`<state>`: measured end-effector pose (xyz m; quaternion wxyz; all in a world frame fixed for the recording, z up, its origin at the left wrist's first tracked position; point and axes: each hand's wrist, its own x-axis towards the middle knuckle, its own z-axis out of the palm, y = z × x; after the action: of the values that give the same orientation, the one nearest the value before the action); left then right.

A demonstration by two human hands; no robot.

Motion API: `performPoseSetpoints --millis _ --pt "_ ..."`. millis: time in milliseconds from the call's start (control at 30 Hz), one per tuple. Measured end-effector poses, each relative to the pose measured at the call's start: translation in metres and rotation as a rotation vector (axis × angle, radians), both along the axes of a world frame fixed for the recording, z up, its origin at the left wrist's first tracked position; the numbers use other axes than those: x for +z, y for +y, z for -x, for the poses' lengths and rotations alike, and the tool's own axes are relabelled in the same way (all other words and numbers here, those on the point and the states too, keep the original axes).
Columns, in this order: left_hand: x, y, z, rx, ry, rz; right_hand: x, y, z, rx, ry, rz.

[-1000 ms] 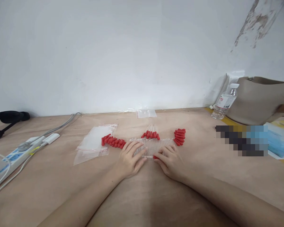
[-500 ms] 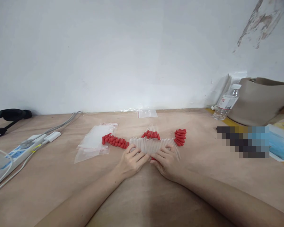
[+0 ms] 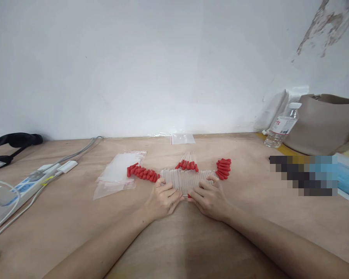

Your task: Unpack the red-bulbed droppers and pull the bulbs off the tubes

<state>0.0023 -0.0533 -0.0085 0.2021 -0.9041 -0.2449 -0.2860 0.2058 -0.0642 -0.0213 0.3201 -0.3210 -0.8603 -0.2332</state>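
Note:
A row of clear glass tubes (image 3: 186, 179) lies side by side on the wooden table (image 3: 174, 240). My left hand (image 3: 163, 199) rests on the row's near left part, fingers curled onto the tubes. My right hand (image 3: 209, 198) lies on the near right part, fingers bent over the tubes, with a red cap (image 3: 189, 196) showing by its thumb. Loose red rubber caps lie in a pile on the left (image 3: 142, 173) and a pile on the right (image 3: 223, 167). Behind the row lie several capped droppers (image 3: 187, 163).
Clear zip bags (image 3: 118, 175) lie left of the caps, another small bag (image 3: 182, 138) by the wall. A power strip with cables (image 3: 23, 186) and a black strap (image 3: 8, 145) are far left. A water bottle (image 3: 282, 126) and beige bag (image 3: 325, 122) stand at right.
Both hands have drawn slightly toward me and curled their fingers more over the tubes' near ends. The camera view has shifted a little.

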Motion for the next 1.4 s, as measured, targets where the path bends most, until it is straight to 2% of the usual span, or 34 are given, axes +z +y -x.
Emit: performPoseSetpoints --millis 300,500,600,667,733,833,900,1033,1133,1267,1400 --pt "0.003 -0.002 0.000 -0.005 -0.033 0.115 0.005 -0.004 -0.010 0.010 -0.056 -0.207" --pt "0.004 0.001 0.009 -0.005 -0.064 0.114 0.005 -0.003 -0.026 0.044 -0.030 -0.233" --pt "0.004 0.009 0.018 0.069 -0.170 0.132 0.011 0.007 -0.041 -0.080 0.113 -0.207" --pt "0.003 0.014 0.020 0.096 -0.237 0.165 0.017 0.019 -0.052 -0.153 0.253 -0.129" --pt "0.002 0.017 0.017 0.107 -0.257 0.226 0.023 0.033 -0.064 -0.158 0.403 -0.021" --pt "0.003 0.020 0.008 0.170 -0.221 0.290 0.029 0.056 -0.085 -0.236 0.585 0.088" --pt "0.004 0.021 0.003 0.185 -0.181 0.272 0.030 0.070 -0.101 -0.330 0.695 0.208" --pt "0.008 0.028 -0.008 0.154 -0.063 0.198 0.024 0.088 -0.129 -0.389 0.927 0.579" --pt "0.009 0.031 -0.020 0.122 0.046 0.172 0.014 0.094 -0.140 -0.377 1.067 0.713" --pt "0.009 0.029 -0.031 0.079 0.091 0.226 0.001 0.099 -0.147 -0.361 1.044 0.719" --pt "0.012 0.018 -0.027 0.014 0.076 0.356 -0.004 0.100 -0.146 -0.406 0.999 0.651"
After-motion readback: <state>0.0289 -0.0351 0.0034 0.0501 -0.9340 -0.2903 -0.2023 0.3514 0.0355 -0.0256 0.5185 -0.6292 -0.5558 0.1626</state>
